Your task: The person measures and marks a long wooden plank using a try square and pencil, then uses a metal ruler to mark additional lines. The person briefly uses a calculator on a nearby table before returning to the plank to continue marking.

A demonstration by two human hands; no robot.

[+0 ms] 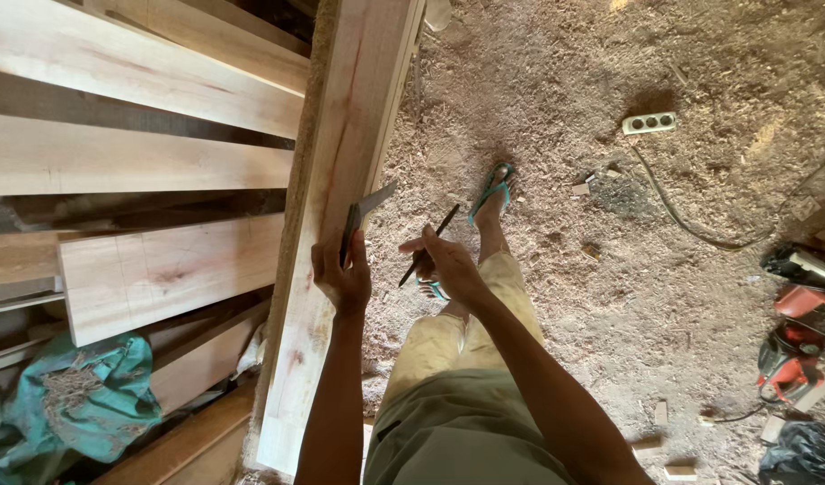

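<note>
A long pale wooden plank (340, 180) runs from the top of the head view down to its near end at the bottom. My left hand (342, 274) grips a metal try square (363, 211) and rests against the plank's right edge. Just to the right, my right hand (448, 262) holds a dark pencil (430, 256) over the sawdust floor, apart from the plank. My legs in tan shorts and a foot in a teal sandal (493, 187) are below the hands.
Several other planks (134, 153) lie stacked at the left, with a teal cloth (80, 400) beneath. A white power strip (649, 123) and its cable lie on the sawdust floor. Red power tools (794, 350) sit at the right edge. Small wood offcuts are scattered at the bottom right.
</note>
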